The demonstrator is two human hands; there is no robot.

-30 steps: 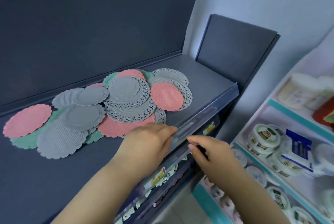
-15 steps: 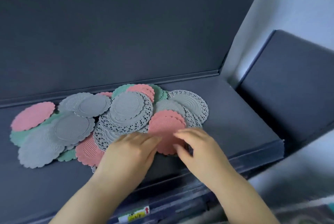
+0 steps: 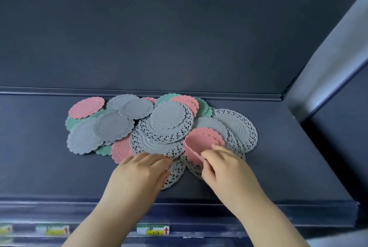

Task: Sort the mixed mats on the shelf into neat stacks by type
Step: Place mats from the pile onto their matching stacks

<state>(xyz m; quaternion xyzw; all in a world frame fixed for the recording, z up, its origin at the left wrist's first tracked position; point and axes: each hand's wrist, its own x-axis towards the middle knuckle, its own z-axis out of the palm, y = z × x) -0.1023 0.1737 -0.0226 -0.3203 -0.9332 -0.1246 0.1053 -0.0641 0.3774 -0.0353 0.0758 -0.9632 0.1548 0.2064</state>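
A mixed heap of round mats lies on the dark shelf (image 3: 298, 167): pink ribbed mats (image 3: 86, 107), green ones (image 3: 203, 107), plain grey scalloped ones (image 3: 113, 127) and larger grey lace-edged ones (image 3: 237, 125). My right hand (image 3: 225, 167) pinches the near edge of a small pink mat (image 3: 201, 141) and lifts it slightly off the lace mats. My left hand (image 3: 143, 171) rests palm down on a grey lace mat (image 3: 159, 145) at the heap's front, its fingers loosely together. Lower mats are partly hidden.
The shelf's back panel (image 3: 179, 37) rises right behind the heap. A grey upright (image 3: 328, 63) bounds the shelf on the right. Price labels (image 3: 153, 229) sit on the front rail below. Bare shelf surface lies to the left and right of the mats.
Both hands moved from the shelf's front rail onto the heap. The right hand has taken hold of the pink mat's edge; the view swung to face the shelf squarely.
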